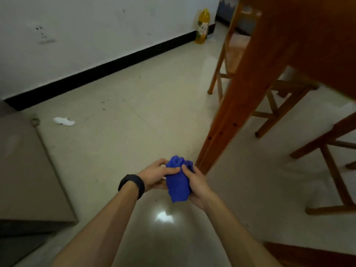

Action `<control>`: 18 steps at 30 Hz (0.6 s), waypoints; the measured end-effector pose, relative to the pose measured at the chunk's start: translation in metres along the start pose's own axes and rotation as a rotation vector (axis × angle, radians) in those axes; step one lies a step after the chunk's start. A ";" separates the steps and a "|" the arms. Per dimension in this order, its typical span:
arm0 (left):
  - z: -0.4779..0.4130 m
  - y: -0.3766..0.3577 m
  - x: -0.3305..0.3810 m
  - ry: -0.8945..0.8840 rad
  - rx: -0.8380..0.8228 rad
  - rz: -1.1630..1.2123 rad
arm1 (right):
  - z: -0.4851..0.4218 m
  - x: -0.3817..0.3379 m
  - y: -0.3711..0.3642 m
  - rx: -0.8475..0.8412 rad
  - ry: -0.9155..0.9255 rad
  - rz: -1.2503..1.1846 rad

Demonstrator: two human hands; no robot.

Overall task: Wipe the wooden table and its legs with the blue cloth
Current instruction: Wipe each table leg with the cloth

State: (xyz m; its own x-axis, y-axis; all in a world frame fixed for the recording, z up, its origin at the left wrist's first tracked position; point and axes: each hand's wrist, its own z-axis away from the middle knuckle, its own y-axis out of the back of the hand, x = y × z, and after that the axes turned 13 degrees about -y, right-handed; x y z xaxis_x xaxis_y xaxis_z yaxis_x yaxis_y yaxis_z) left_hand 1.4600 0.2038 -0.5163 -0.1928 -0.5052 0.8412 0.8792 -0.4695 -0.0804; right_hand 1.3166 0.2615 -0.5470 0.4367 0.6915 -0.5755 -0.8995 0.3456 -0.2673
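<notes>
The person is crouching low and looking down at the floor (pixel 134 112), and both hands are holding the blue cloth (pixel 178 182) out in front of the body. The left hand (pixel 156 177) is closing its grip on the left side of the cloth, with the thumb pressing on top. The right hand (pixel 198 186) is closing its grip on the right side, with the fingers wrapping under the bunched part. The cloth is sitting scrunched up in a ball between the two hands, up off the floor, just beside the bottom of the near table leg (pixel 237 112) but not touching it. The tabletop (pixel 317 35) is hanging over the scene at the top right, seen from below. A few things could be going wrong from here. The cloth is looking lumpy, so it may be wiping only a thin strip of the leg and missing the rest. A loose corner is hanging down below the hands, and it could be dragging on the floor and picking up dirt. Wooden chairs (pixel 269 110) are standing close behind the leg, so an elbow may be bumping them. The head is also low under the tabletop, so rising fast could be giving it a knock.
</notes>
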 end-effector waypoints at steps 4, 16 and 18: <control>0.089 0.028 0.077 0.023 0.033 -0.125 | 0.104 -0.042 -0.060 -0.005 -0.048 0.004; 0.358 -0.003 0.381 0.068 -0.029 -0.166 | 0.494 -0.224 -0.179 0.035 -0.015 0.026; 0.393 -0.004 0.432 -0.007 -0.050 -0.138 | 0.539 -0.253 -0.195 0.072 0.060 0.044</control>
State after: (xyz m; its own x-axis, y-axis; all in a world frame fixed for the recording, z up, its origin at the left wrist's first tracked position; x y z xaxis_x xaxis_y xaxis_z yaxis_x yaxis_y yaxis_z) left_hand 1.5444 0.2721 0.0576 -0.3073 -0.4280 0.8499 0.8216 -0.5699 0.0101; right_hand 1.3891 0.3604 0.0674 0.3936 0.6681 -0.6314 -0.9133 0.3622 -0.1861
